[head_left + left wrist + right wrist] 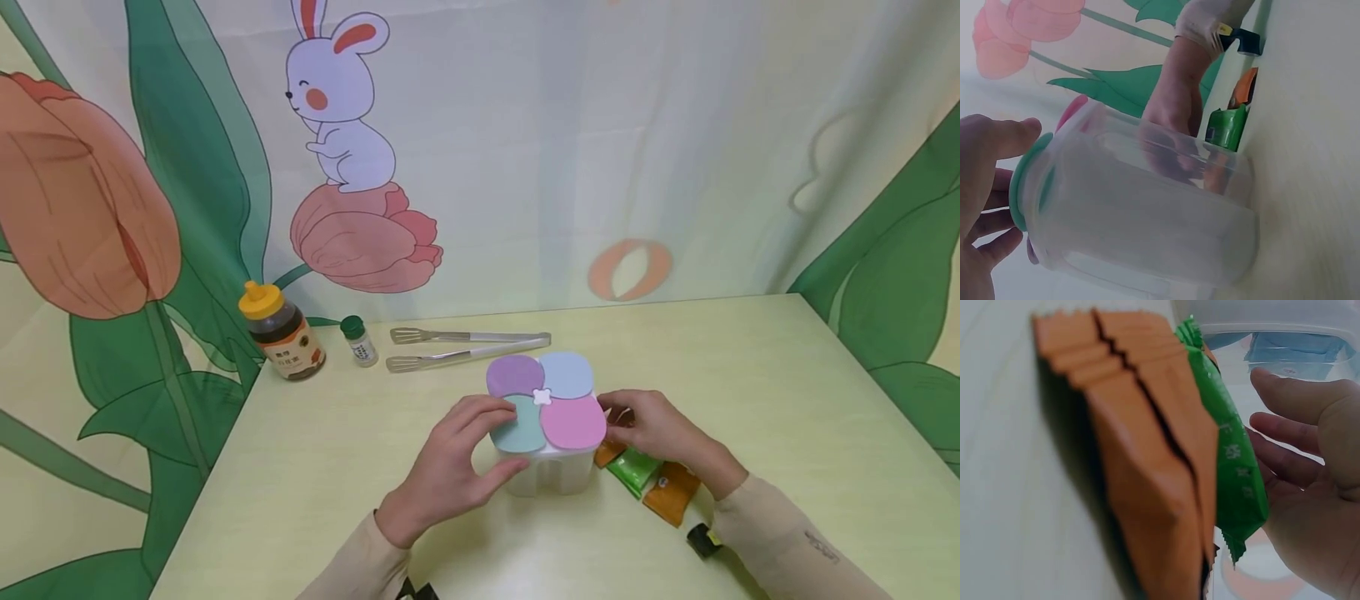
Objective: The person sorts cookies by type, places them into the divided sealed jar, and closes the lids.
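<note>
A translucent plastic box [551, 473] stands on the table with a lid of four coloured flaps: purple, light blue, pink [573, 422] and teal [517, 425]. My left hand [457, 462] is at the teal corner, fingers over the flap and thumb spread apart by the front side. Close to the box's right side is my right hand [660, 429], its thumb and fingers apart with nothing seen between them. Under and beside that hand lie an orange packet [672, 493] and a green packet [1225, 444]. Part of another orange packet shows by the box.
At the back left stand a dark bottle with a yellow cap [288, 342] and a small green-capped shaker jar [360, 343]. Metal tongs [468, 354] lie behind the box. A printed curtain [510, 167] hangs along the table's back edge.
</note>
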`<state>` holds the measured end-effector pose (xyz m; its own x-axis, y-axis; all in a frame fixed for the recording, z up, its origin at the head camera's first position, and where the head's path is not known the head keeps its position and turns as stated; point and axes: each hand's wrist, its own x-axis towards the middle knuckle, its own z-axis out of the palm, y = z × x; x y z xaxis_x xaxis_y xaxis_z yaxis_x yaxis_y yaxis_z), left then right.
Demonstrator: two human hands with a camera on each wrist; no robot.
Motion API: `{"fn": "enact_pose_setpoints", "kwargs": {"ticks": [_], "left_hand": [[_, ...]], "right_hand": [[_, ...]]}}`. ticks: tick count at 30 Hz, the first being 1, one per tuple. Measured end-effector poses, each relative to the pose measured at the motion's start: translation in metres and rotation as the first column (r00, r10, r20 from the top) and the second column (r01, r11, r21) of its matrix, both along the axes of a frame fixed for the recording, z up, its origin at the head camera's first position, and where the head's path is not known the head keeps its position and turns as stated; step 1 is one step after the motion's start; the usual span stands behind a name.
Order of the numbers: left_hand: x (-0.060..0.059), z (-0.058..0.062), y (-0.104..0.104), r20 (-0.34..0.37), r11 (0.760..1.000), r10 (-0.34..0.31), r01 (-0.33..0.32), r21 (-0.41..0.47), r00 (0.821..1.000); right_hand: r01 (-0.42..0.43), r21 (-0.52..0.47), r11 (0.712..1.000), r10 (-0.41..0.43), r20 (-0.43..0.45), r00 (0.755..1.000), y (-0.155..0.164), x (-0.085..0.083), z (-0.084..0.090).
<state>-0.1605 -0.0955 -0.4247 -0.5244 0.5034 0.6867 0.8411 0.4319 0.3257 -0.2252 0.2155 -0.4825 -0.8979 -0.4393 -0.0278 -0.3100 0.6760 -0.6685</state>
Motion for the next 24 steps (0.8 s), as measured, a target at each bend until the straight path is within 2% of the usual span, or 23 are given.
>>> {"fn": "enact_pose_setpoints", "kwargs": {"ticks": [6,16,21,24], "left_hand": [[0.000,0.010,0.008,-0.006,0.996,-0.010,0.010,-0.084,1.000],[-0.004,0.018,0.023,-0.118,0.989,-0.064,0.047,-0.138,0.991],[-0.002,0.021,0.034,-0.151,0.978,-0.079,0.046,-0.206,0.985],[-0.001,0.023,0.040,-0.151,0.970,-0.064,0.026,-0.240,0.987]], "right_hand": [[-0.013,0.025,1.000,0.013,0.014,1.000,-0.001,-0.002,-0.002],[-0.034,0.079,0.996,0.038,-0.048,0.998,-0.006,-0.004,-0.004],[-0.033,0.125,0.992,0.043,-0.078,0.996,-0.009,-0.005,-0.005],[-0.036,0.137,0.990,0.047,-0.081,0.996,-0.010,-0.006,-0.005]]}}
